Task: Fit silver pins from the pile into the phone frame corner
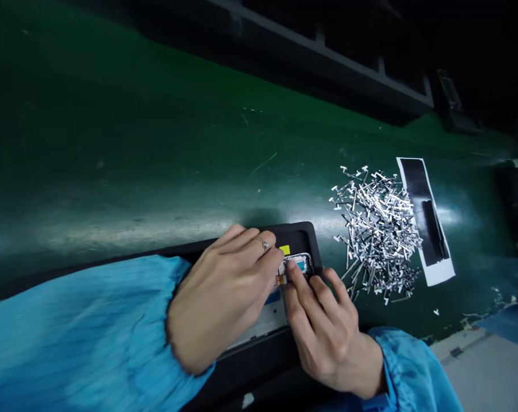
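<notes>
Your left hand (222, 294) lies across the black rectangular fixture tray (304, 234), its fingers (259, 246) held close together and bent down, the tips pressing at the small metal-framed component with the teal patch (301, 264). Your right hand (327, 332) comes in from below, its fingers (299, 286) narrow, the forefinger tip on the near edge of that same component; nothing is lifted, both hands are pressing rather than gripping.

The component sits at the far right end of the pale flat panel (267, 320) lying in the tray, just beside a small yellow label (285, 249) and an orange tab (280, 279).

To do this well, I judge you should keep the left hand steady as the anchor and let only the right forefinger work, pressing straight down so the piece does not skew in its seat. Keep your blue sleeve (79, 337) off the panel.

The heap of small silver metal strips (377, 229) lies on the green tabletop (156, 149) near your right hand, with a white-edged black strip sheet (426, 220) just beyond it; mind you do not sweep into them.
</notes>
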### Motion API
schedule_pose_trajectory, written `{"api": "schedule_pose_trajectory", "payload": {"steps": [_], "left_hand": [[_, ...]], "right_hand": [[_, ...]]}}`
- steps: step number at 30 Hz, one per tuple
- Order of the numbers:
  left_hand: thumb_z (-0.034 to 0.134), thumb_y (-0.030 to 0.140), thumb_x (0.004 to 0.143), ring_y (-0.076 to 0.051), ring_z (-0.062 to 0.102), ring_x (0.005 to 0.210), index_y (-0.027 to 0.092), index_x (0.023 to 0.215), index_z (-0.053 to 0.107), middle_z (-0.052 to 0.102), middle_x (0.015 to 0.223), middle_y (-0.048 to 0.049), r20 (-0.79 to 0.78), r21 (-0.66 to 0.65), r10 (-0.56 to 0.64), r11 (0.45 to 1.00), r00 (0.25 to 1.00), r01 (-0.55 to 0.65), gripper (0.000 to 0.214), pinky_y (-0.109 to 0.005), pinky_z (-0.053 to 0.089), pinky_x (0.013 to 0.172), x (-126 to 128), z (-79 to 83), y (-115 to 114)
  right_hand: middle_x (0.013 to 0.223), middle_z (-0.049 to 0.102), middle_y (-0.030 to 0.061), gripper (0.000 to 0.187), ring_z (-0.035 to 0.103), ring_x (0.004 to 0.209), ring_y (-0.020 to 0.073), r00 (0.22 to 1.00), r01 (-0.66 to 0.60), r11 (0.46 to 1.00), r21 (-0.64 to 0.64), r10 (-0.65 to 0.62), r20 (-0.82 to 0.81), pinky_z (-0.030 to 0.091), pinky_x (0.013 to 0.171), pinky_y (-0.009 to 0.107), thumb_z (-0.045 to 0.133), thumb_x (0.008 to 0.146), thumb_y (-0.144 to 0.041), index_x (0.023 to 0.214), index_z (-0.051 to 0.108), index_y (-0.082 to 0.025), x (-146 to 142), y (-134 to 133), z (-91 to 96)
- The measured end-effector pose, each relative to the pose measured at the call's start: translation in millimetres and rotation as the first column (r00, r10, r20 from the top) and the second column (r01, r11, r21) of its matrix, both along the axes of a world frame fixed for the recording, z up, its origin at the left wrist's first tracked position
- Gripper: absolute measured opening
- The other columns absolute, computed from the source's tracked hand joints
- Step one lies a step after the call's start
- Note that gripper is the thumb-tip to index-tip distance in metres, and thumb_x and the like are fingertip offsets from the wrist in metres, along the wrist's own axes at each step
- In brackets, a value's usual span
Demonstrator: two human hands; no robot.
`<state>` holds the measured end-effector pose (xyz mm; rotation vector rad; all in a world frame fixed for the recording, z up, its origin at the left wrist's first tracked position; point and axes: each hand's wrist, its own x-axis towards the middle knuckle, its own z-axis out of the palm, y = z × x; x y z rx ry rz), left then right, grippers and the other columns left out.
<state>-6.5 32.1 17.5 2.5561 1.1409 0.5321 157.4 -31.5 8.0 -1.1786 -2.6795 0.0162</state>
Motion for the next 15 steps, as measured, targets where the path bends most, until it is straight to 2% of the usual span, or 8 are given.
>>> {"api": "schedule_pose_trajectory", "payload": {"steps": [5, 11, 15], "left_hand": [[0.029, 0.007, 0.08, -0.018, 0.05, 0.064, 0.011, 0.073, 0.057, 0.055, 0.071, -0.0057, -0.012, 0.013, 0.006, 1.0, 1.0, -0.006, 0.03, -0.032, 0.037, 0.062, 1.8, 1.1, 0.1], [0.029, 0.007, 0.08, -0.019, 0.051, 0.067, 0.011, 0.074, 0.056, 0.056, 0.074, -0.0077, -0.057, 0.101, -0.002, 0.995, 0.998, 0.008, 0.028, -0.033, 0.038, 0.066, 3.4, 1.9, 0.3], [0.028, 0.007, 0.08, -0.019, 0.05, 0.066, 0.012, 0.071, 0.055, 0.055, 0.073, -0.008, -0.121, 0.176, 0.002, 0.984, 0.993, 0.02, 0.03, -0.033, 0.039, 0.063, 4.9, 2.0, -0.6]], "right_hand": [[0.115, 0.051, 0.0189, 0.029, 0.049, 0.095, 0.0252, 0.996, 0.015, 1.0, 0.006, -0.015, -0.088, 0.037, 0.086, 0.041, 0.032, 0.078, -0.008, 0.095, 0.055, -0.004, 2.2, 1.0, -1.1], [0.114, 0.051, 0.0191, 0.03, 0.049, 0.093, 0.0258, 0.997, 0.001, 1.0, 0.011, 0.0, -0.071, 0.039, 0.083, 0.041, 0.031, 0.078, -0.008, 0.095, 0.055, -0.004, 1.9, 0.9, 0.9], [0.115, 0.051, 0.0194, 0.031, 0.05, 0.094, 0.0261, 0.997, -0.006, 1.0, 0.021, 0.007, -0.07, 0.039, 0.083, 0.041, 0.03, 0.078, -0.008, 0.095, 0.056, -0.003, 1.6, 1.0, 0.1]]}}
